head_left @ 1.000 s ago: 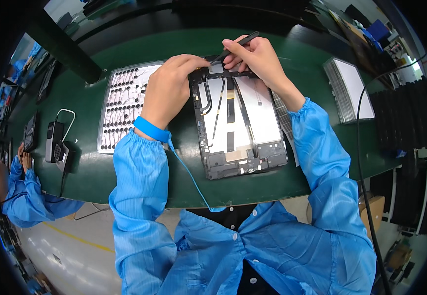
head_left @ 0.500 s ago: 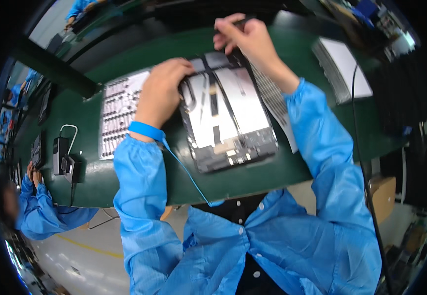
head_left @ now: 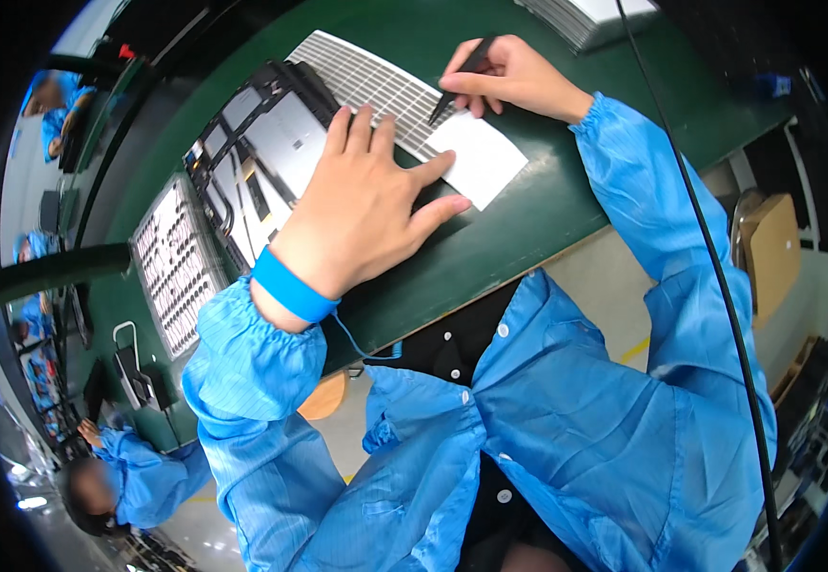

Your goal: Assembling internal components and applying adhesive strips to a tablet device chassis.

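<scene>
My right hand (head_left: 514,78) is closed round slim black tweezers (head_left: 469,65), their pointed tip down on a label sheet (head_left: 376,81). The sheet is printed with a grid of small cells, and its near right end is plain white. My left hand (head_left: 362,195) lies spread, its thumb and index finger at the white end of the sheet and its other fingers over the grid's lower edge. It wears a blue wrist strap (head_left: 292,286) with a thin cord. Partly hidden behind the left hand is an opened tablet (head_left: 290,133) with bare internal parts.
A clear tray (head_left: 171,267) with rows of small dark parts lies left of the tablet. Further left are a small device with a white cable loop (head_left: 133,372) and a seated co-worker (head_left: 142,472). A black cable (head_left: 695,191) hangs at right; a paper stack (head_left: 576,19) lies behind.
The view has turned right. My left hand has gone from the tablet's edge to the label sheet and spread out. My right hand has brought the tweezers down onto the sheet.
</scene>
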Action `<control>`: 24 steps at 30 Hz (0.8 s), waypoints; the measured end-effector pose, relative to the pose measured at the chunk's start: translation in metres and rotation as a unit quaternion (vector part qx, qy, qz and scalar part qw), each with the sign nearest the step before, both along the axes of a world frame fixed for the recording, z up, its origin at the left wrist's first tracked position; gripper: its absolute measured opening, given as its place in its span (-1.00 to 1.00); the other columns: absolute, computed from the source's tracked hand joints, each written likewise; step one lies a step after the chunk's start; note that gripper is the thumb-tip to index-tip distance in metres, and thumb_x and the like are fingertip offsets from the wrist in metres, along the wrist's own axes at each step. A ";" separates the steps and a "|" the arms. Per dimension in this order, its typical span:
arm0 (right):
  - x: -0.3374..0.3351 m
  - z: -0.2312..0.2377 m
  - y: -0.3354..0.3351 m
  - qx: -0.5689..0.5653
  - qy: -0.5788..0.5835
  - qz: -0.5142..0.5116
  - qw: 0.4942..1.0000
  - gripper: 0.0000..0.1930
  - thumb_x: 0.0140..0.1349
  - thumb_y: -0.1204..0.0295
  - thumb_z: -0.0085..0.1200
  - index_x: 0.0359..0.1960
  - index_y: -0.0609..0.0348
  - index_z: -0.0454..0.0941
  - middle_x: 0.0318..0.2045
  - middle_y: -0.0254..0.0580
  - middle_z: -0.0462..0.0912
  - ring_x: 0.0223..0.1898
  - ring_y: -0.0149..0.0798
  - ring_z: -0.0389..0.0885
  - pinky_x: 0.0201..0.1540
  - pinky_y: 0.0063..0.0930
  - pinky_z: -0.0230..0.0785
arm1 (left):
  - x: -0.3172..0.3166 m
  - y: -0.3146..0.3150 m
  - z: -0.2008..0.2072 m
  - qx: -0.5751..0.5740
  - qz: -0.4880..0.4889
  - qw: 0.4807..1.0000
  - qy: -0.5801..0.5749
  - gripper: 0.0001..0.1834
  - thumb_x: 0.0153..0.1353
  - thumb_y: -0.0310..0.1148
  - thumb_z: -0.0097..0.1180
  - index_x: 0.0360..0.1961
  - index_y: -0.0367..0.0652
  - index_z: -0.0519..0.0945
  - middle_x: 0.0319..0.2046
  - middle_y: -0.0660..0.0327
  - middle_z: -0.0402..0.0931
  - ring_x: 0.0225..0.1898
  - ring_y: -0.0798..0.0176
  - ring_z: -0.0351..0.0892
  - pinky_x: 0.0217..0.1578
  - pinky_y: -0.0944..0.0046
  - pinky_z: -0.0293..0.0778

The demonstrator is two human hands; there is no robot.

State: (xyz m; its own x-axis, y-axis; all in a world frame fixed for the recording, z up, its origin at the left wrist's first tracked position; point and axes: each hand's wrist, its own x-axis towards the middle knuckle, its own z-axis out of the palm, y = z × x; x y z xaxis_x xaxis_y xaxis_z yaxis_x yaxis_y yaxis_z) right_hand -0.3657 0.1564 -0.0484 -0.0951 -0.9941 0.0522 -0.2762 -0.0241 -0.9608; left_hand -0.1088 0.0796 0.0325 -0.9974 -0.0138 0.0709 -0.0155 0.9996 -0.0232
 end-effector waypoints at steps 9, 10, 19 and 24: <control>0.003 0.001 0.010 -0.026 0.001 0.050 0.998 -0.75 0.37 0.25 0.20 -0.19 0.21 0.63 -0.39 -0.21 0.71 -0.48 -0.50 0.65 -0.42 -0.65 0.40 | -0.017 0.000 0.013 -0.005 -0.038 0.987 -0.156 -0.40 0.42 0.19 -0.16 0.34 0.19 0.48 0.25 -0.34 0.36 0.35 -0.27 0.29 0.42 -0.27 -0.01; 0.003 -0.003 0.008 -0.028 -0.003 0.048 0.998 -0.75 0.37 0.25 0.20 -0.19 0.21 0.63 -0.39 -0.21 0.71 -0.48 -0.50 0.65 -0.42 -0.65 0.40 | -0.017 0.001 0.013 -0.007 -0.039 0.986 -0.160 -0.40 0.42 0.19 -0.16 0.34 0.19 0.48 0.25 -0.34 0.36 0.35 -0.27 0.29 0.42 -0.27 -0.01; 0.007 0.001 0.007 -0.038 -0.008 0.040 0.998 -0.77 0.37 0.27 0.20 -0.20 0.21 0.64 -0.41 -0.23 0.71 -0.48 -0.51 0.65 -0.45 -0.68 0.36 | -0.016 0.003 0.011 -0.013 -0.031 0.985 -0.169 -0.46 0.44 0.07 -0.12 0.37 0.22 0.45 0.29 -0.28 0.35 0.36 -0.22 0.31 0.41 -0.30 -0.01; 0.006 -0.001 0.006 -0.018 0.000 0.035 0.999 -0.76 0.35 0.24 0.22 -0.19 0.17 0.65 -0.41 -0.28 0.72 -0.49 -0.55 0.64 -0.54 -0.70 0.26 | -0.016 0.003 0.010 -0.024 -0.025 0.983 -0.181 -0.48 0.44 0.01 -0.10 0.37 0.24 0.44 0.33 -0.22 0.33 0.36 -0.18 0.32 0.41 -0.31 -0.01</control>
